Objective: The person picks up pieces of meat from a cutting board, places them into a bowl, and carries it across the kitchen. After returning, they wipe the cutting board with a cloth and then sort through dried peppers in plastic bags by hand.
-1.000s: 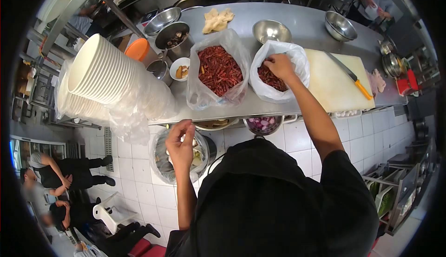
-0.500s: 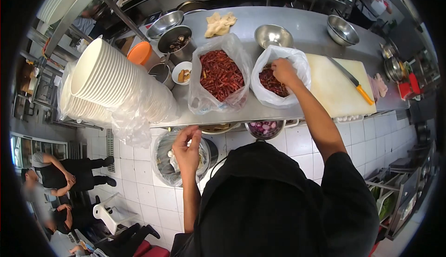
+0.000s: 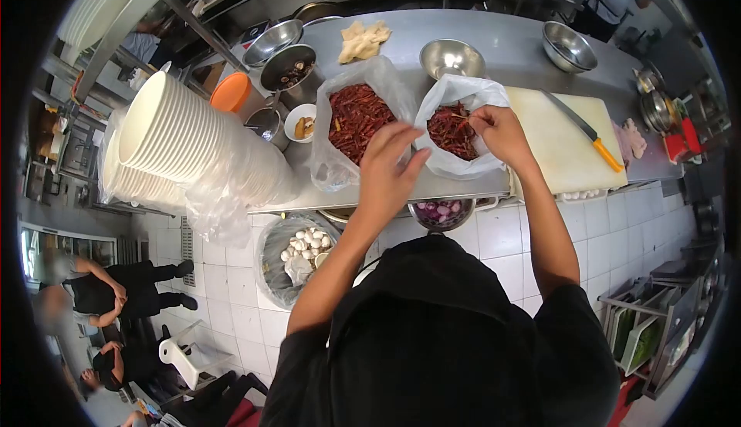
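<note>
A clear plastic bag [image 3: 328, 166] full of dried red chilies [image 3: 356, 111] stands on the steel counter. Beside it is a white plastic bag [image 3: 455, 166] with more dried chilies [image 3: 450, 134]. My left hand [image 3: 388, 166] is over the near right side of the clear bag, slightly blurred, its fingers apart and nothing in them. At the right rim of the white bag, my right hand [image 3: 498, 132] pinches a dried chili by its thin end. A white cutting board [image 3: 559, 138] with a yellow-handled knife [image 3: 606, 154] lies to the right.
Stacked white tubs [image 3: 174, 130] stand at the left, near a metal pot [image 3: 289, 72] and a small white bowl [image 3: 299, 122]. Steel bowls [image 3: 453, 58] sit farther back. Below the counter are a lined bin [image 3: 278, 273] and a pot of purple pieces [image 3: 440, 212]. People [image 3: 116, 296] are at lower left.
My left hand has moved up and right from over the bin to the clear bag, and its fingers have spread. My right hand has come out of the white bag's middle to its right rim.
</note>
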`<state>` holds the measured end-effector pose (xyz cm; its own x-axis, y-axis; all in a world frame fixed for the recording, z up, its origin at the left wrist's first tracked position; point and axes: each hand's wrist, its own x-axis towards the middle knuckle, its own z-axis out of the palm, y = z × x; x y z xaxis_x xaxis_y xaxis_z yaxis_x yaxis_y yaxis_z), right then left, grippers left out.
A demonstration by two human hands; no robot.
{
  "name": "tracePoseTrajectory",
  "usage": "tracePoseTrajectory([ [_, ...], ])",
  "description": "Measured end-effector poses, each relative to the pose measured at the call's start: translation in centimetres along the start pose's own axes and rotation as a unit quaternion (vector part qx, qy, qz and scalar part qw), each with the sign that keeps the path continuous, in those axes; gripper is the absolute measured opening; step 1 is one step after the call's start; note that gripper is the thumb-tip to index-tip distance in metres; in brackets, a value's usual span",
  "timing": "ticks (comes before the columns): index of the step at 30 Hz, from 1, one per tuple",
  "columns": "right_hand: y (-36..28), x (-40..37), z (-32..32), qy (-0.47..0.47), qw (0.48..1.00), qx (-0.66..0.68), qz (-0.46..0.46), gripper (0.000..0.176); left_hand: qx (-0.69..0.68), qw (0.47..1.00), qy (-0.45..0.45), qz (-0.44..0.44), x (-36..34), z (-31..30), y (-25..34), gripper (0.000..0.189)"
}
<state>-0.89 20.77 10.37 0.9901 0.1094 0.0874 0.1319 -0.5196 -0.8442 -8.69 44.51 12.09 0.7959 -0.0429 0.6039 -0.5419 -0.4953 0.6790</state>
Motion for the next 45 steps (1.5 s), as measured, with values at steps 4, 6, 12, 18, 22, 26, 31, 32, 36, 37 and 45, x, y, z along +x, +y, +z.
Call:
tracePoseTrajectory([
  [4, -1.4, -1.0, -0.1, -0.032, 0.999, 0.031, -0.012, 0.012, 0.023, 0.998, -0.017, 0.057, 3.2, 3.0, -0.4, 0.028],
  [6, -1.8, -1.4, -0.1, -0.043, 0.998, 0.049, -0.006, 0.010, -0.023, 0.998, -0.048, 0.031, 3.4, 4.0, -1.2, 0.026],
  [12, -2.3, -1.6, 0.1, -0.057, 0.995, 0.082, -0.002, 0.012, -0.042, 0.997, -0.047, -0.046, 3.1, 4.4, -2.2, 0.021],
  [18, -2.2, -1.6, 2.0, -0.074, 0.981, 0.175, 0.046, 0.012, -0.186, 0.962, 0.053, -0.195, 2.2, 2.6, -3.4, 0.019],
  [22, -3.9, -1.7, 4.1, -0.106, 0.956, 0.270, 0.050, 0.013, -0.127, 0.984, 0.048, -0.112, 1.4, 2.0, -2.5, 0.020],
  [26, -4.7, -1.3, 5.2, -0.127, 0.943, 0.306, 0.047, 0.014, -0.002, 0.998, 0.032, -0.045, 1.1, 1.2, -1.0, 0.026],
  [31, -5.2, -1.1, 5.9, -0.128, 0.946, 0.294, 0.046, 0.015, 0.056, 0.997, 0.047, -0.030, 0.7, 0.7, -1.4, 0.019],
  [32, -5.3, -1.1, 5.9, -0.128, 0.948, 0.289, 0.047, 0.015, 0.061, 0.997, 0.049, -0.027, 0.6, 0.7, -1.5, 0.017],
  [36, -6.3, -1.7, 6.1, -0.110, 0.972, 0.206, -0.012, 0.015, 0.086, 0.995, 0.049, 0.002, 0.4, 0.3, -1.8, 0.015],
  [37, -6.2, -1.8, 6.3, -0.107, 0.976, 0.190, -0.027, 0.015, 0.088, 0.995, 0.048, 0.009, 0.3, 0.1, -1.8, 0.015],
  [45, -7.0, -1.6, 6.5, -0.106, 0.982, 0.095, -0.125, 0.012, 0.008, 0.999, 0.005, -0.052, 0.2, -1.6, -1.8, 0.014],
])
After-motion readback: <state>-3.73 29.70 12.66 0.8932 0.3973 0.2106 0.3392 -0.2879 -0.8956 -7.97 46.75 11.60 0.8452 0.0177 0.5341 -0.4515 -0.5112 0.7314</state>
